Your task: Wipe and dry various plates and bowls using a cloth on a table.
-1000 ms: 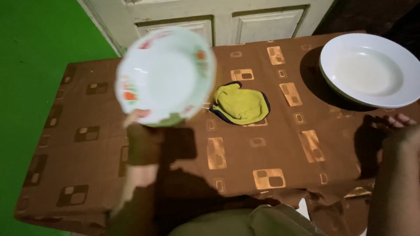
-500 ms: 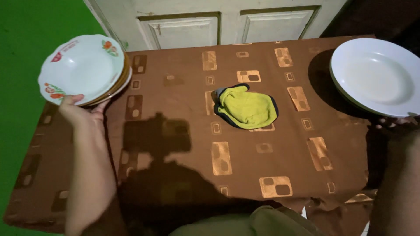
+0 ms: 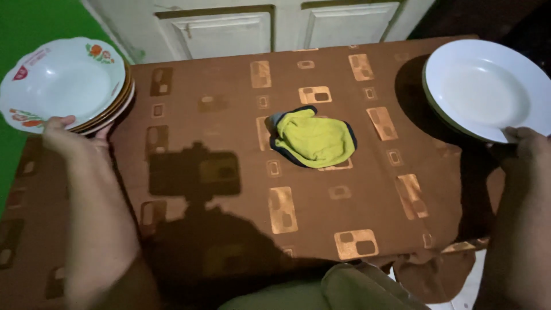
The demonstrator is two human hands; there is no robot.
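The floral plate point(image 3: 63, 80), white with orange flowers and a scalloped rim, sits on top of a small stack of plates point(image 3: 117, 106) at the far left edge of the table. The left hand point(image 3: 69, 135) is closed on the near rim of that stack, thumb over the top plate's edge and fingers tucked beneath. How many plates lie under the top one is hard to tell in this dim view; brown and pale rims show just below it.

Across the table, the right hand point(image 3: 525, 143) grips the near edge of a plain white plate point(image 3: 488, 86), thumb on the rim. This plate seems to be raised a little above the cloth, judging by the dark shadow beside it.

Between the two hands, well apart from both, a crumpled yellow-green cloth point(image 3: 313, 138) with a dark border lies on the brown tablecloth point(image 3: 344, 229), which is patterned with tan rectangles. Beyond the table stands a white panelled door point(image 3: 258, 28), with a green wall point(image 3: 34, 20) to the left of the left hand.
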